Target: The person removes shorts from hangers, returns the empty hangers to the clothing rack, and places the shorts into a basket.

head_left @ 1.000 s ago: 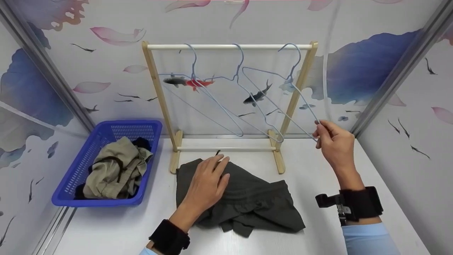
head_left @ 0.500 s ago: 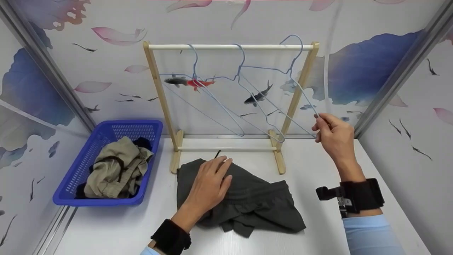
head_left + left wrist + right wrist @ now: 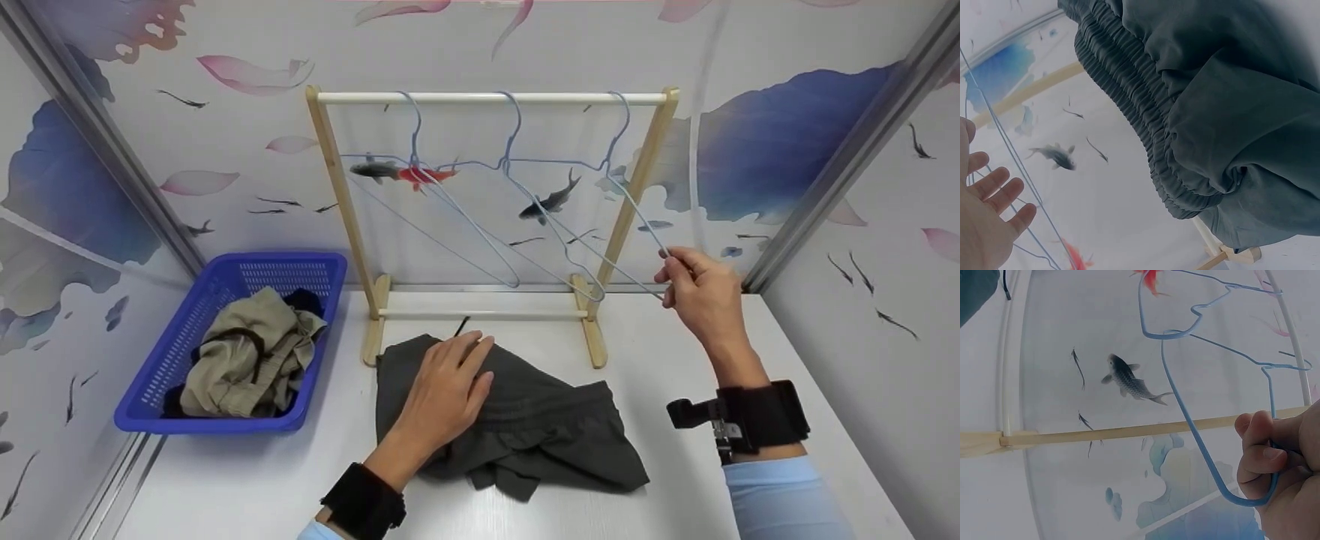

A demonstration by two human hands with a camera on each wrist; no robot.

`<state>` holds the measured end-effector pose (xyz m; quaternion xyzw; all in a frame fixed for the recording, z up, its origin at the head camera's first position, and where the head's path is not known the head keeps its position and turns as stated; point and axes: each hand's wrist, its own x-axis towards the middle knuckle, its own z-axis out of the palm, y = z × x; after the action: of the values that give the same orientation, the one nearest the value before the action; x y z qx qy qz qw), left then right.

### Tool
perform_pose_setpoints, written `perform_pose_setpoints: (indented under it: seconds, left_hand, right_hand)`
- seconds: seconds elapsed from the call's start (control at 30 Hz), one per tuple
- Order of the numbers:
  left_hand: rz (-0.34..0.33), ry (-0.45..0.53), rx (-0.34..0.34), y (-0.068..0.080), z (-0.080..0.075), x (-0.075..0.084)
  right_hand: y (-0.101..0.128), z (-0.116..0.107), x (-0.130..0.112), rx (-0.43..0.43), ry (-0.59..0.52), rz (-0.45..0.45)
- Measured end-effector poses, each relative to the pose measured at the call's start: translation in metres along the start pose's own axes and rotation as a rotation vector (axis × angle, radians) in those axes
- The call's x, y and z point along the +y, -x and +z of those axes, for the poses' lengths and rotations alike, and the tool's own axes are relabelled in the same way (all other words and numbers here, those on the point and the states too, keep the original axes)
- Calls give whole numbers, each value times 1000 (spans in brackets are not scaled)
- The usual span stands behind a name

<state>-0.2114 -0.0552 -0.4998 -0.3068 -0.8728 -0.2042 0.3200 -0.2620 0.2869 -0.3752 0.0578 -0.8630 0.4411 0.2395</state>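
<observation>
My right hand (image 3: 703, 300) pinches the lower right corner of a light blue wire hanger (image 3: 1192, 429). The hook of that hanger appears to sit over the rack's top bar, near its right end. Dark grey shorts (image 3: 555, 427) with an elastic waistband lie crumpled on the table. Over their left part is my left hand (image 3: 444, 386), fingers extended and slightly spread, gripping nothing; whether it touches the cloth I cannot tell. The left wrist view shows the gathered waistband (image 3: 1129, 90) at close range.
A wooden rack (image 3: 341, 195) with a white top bar (image 3: 457, 98) stands at the back, carrying two more blue hangers, a left one (image 3: 480, 234) and a middle one (image 3: 514, 120). On the left, a blue plastic basket (image 3: 139, 397) holds khaki clothing (image 3: 251, 352) and dark pieces.
The right hanger's hook rises above the bar, then comes down onto it, and the hanger turns and shifts slightly left with my right hand. My left hand and the shorts stay nearly still.
</observation>
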Motion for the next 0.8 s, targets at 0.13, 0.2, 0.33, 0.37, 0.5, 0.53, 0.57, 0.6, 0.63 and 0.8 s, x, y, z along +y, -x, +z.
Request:
perform_pose_setpoints:
  seconds: [0.13, 0.2, 0.33, 0.37, 0.5, 0.53, 0.57, 0.6, 0.63, 0.8]
  left_hand:
    - [-2, -1, -9, 0, 0, 1]
    - [-2, 1, -13, 0, 0, 1]
    - [2, 1, -14, 1, 1, 1]
    - [4, 0, -10, 1, 1, 1]
    - [8, -5, -4, 2, 0, 2]
    - [7, -7, -3, 2, 1, 2]
    - [5, -8, -4, 2, 1, 2]
    - [1, -4, -5, 2, 0, 2]
    - [-5, -1, -7, 1, 0, 2]
    - [-42, 19, -6, 0, -2, 2]
  right_hand:
    - [2, 2, 3, -16, -17, 18]
    - [3, 3, 4, -29, -34, 28]
    - [7, 6, 7, -44, -46, 18]
    - [8, 6, 8, -43, -49, 10]
    - [14, 9, 14, -21, -46, -30]
    - [16, 9, 16, -17, -39, -38]
    - [18, 10, 19, -13, -31, -44]
    - [20, 10, 21, -10, -19, -50]
    - [22, 10, 23, -10, -10, -51]
    - [38, 12, 32, -15, -4, -11]
